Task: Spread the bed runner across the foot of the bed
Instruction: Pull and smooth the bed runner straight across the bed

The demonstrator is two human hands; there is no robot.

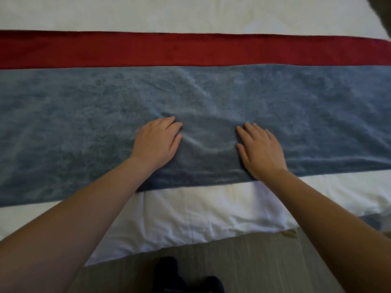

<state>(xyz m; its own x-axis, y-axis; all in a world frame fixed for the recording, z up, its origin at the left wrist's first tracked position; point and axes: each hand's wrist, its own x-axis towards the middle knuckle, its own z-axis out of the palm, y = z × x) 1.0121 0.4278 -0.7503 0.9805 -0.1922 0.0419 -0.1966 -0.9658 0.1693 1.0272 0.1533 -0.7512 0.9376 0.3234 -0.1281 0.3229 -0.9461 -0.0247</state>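
We note the bed runner [84,123] lying across the bed's [190,210] foot, plush, limp, likely light, puckering between left hand [157,140] and right hand [261,149], both pressed flat, gripping nothing; best pulled from its edges.

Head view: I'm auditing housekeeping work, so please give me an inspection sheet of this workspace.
Surface: white bed sheet, creased near the bed's edge.
Job's things: blue bed runner lies across the bed, red band along its far side; wrinkles between the hands.
Clutter: nothing seen.
Grippers: left hand and right hand press flat on the runner, apart.
Cables: nothing seen.
Surroundings: wood-look floor; the person's dark footwear on it.
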